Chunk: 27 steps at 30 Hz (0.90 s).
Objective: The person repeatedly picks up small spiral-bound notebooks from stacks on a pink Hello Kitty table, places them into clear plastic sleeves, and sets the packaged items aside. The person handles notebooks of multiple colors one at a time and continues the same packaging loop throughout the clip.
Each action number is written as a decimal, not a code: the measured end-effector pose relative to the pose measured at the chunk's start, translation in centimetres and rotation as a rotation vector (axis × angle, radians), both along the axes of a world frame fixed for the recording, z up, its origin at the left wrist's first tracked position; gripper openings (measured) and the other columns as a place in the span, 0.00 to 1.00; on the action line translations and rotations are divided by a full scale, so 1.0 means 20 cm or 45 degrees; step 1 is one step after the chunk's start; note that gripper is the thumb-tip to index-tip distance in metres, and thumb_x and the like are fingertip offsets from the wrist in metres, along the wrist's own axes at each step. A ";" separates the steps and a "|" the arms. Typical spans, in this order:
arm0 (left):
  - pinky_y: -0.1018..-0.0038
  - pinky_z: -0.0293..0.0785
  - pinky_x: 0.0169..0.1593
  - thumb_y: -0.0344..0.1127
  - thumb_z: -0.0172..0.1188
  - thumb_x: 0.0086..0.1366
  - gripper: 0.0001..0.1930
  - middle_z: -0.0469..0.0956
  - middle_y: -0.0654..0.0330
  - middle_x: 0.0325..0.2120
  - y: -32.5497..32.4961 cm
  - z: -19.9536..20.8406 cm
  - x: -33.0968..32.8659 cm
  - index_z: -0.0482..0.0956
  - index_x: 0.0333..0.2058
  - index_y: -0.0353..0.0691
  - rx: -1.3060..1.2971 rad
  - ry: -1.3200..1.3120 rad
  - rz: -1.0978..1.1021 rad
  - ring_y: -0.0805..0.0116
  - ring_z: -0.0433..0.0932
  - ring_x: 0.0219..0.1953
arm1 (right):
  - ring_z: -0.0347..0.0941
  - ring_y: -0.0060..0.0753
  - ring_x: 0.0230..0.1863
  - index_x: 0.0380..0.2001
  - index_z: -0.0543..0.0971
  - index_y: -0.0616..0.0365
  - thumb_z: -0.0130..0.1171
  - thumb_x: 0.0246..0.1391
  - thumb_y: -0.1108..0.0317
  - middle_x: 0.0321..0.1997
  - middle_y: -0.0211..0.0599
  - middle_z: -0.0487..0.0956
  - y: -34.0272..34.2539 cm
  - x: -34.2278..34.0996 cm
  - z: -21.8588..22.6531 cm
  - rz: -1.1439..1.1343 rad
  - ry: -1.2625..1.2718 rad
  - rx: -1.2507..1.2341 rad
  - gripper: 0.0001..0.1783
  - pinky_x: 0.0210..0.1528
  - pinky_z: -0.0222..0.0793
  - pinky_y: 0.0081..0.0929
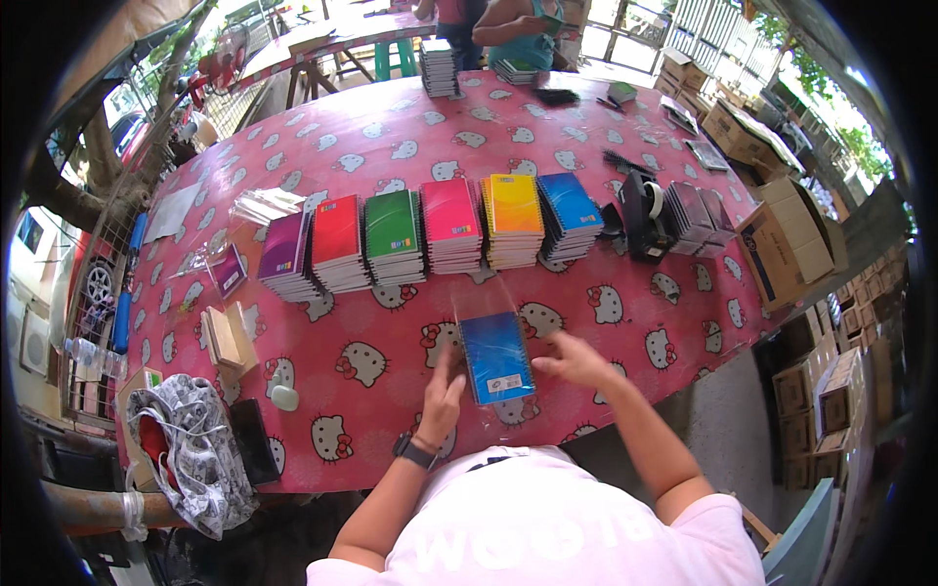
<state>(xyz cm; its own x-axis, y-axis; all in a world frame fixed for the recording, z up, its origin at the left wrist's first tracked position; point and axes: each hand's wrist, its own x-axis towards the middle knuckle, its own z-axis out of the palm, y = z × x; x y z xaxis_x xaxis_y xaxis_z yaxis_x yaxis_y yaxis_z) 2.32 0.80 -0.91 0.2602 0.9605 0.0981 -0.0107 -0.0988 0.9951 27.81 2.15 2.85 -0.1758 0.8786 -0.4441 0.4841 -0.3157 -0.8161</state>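
Observation:
A blue spiral notebook [495, 354] lies on the table in front of me, inside a clear plastic sleeve whose loose end sticks out past the notebook's far edge. It has a small white label near its lower edge. At its left side is my left hand [445, 398], fingers stretched out, with a dark watch on the wrist. My right hand [578, 363] hovers by its right edge, fingers apart and holding nothing. Beyond stand stacks of spiral notebooks: purple [284, 246], red [337, 232], green [393, 225], pink [451, 211], yellow [513, 207] and blue [571, 203].
A black tape dispenser [645, 220] and packed notebooks [699, 217] stand right of the stacks. Plastic sleeves [266, 205] and a wrapped purple notebook [228, 272] lie left. A patterned cloth bag [191, 449], dark phone [254, 441] and earbud case [284, 394] sit near-left. Cardboard boxes [793, 239] stand right; people [518, 24] are beyond.

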 end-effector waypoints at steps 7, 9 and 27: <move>0.70 0.58 0.61 0.21 0.60 0.48 0.44 0.64 0.50 0.55 -0.02 0.33 -0.14 0.49 0.64 0.38 0.163 0.312 -0.195 0.61 0.65 0.58 | 0.67 0.36 0.51 0.62 0.57 0.59 0.59 0.42 0.72 0.47 0.36 0.68 -0.09 -0.09 0.26 0.165 0.123 0.570 0.41 0.54 0.65 0.30; 0.69 0.60 0.60 0.26 0.71 0.42 0.51 0.63 0.52 0.52 0.01 0.30 -0.07 0.48 0.63 0.37 0.342 0.388 -0.031 0.64 0.64 0.56 | 0.61 0.32 0.56 0.61 0.59 0.56 0.66 0.40 0.71 0.53 0.36 0.65 -0.04 -0.14 0.25 0.172 0.141 0.637 0.43 0.58 0.58 0.29; 0.76 0.64 0.52 0.36 0.52 0.60 0.20 0.74 0.61 0.43 0.12 0.23 -0.10 0.71 0.50 0.34 -0.307 -0.768 -0.161 0.75 0.70 0.46 | 0.71 0.22 0.44 0.51 0.69 0.64 0.54 0.49 0.62 0.44 0.34 0.75 -0.05 -0.30 0.13 -0.304 1.474 0.337 0.26 0.52 0.63 0.23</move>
<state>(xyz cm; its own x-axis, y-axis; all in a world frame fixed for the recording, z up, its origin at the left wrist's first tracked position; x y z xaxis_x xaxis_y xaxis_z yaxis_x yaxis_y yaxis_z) 0.33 3.29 3.77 0.3390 0.9396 0.0479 -0.5698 0.1646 0.8051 21.90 1.11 5.41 -0.1709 0.9830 0.0670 -0.6230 -0.0552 -0.7802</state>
